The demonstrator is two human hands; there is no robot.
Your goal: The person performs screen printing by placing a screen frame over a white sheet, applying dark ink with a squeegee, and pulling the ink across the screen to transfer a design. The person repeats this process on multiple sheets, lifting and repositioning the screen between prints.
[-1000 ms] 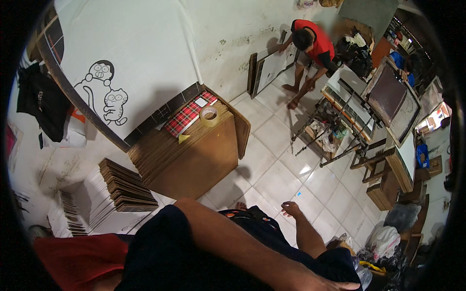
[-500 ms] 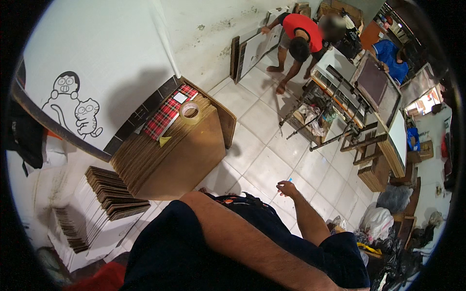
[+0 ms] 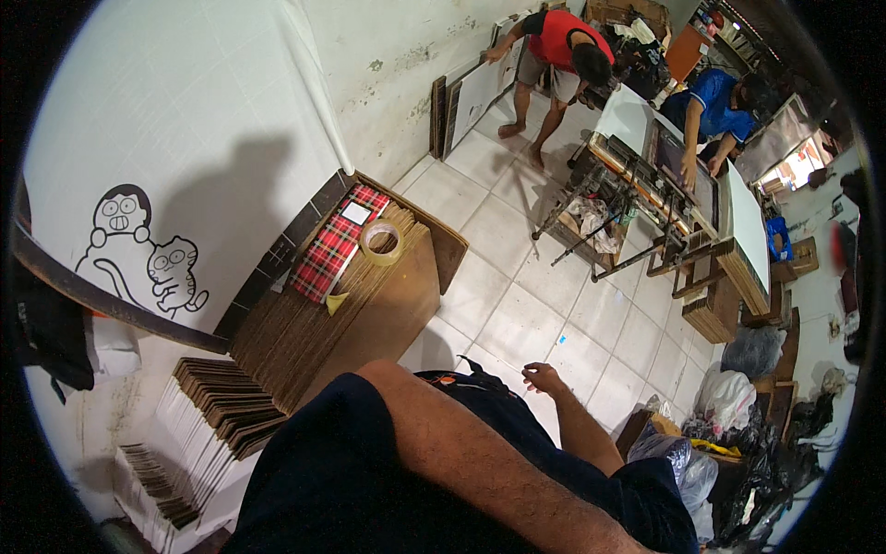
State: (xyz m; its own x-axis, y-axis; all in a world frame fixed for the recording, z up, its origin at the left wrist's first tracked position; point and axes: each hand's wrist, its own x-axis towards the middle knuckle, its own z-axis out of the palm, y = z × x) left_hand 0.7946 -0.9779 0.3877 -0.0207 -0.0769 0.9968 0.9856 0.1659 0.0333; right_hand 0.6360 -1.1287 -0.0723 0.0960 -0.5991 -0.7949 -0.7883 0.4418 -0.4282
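Observation:
My right hand (image 3: 543,378) hangs low over the tiled floor, its fingers loosely bent and a little apart, with nothing visible in them. A small blue scrap (image 3: 561,340) lies on the tiles nearby. My left forearm crosses my dark shirt (image 3: 461,415) toward the lower edge, and the left hand is out of the picture. To my left, a tall stack of brown boards (image 3: 392,309) carries a red plaid sheet (image 3: 332,245) with a roll of clear tape (image 3: 381,242) beside it. Next to it stands a white panel (image 3: 212,111) printed with cartoon figures.
Far off, a person in red (image 3: 563,46) leans near boards propped on the wall. Another in blue (image 3: 715,111) reaches over a screen frame (image 3: 697,185) on a metal-legged table. White-sided boards (image 3: 221,397) fill the lower left. Plastic bags (image 3: 724,402) pile up at right.
The person in red has risen from a deep bend, hand off the floor. The screen frame, tilted up before, lies flatter, with the person in blue leaning over it. My view has shifted slightly.

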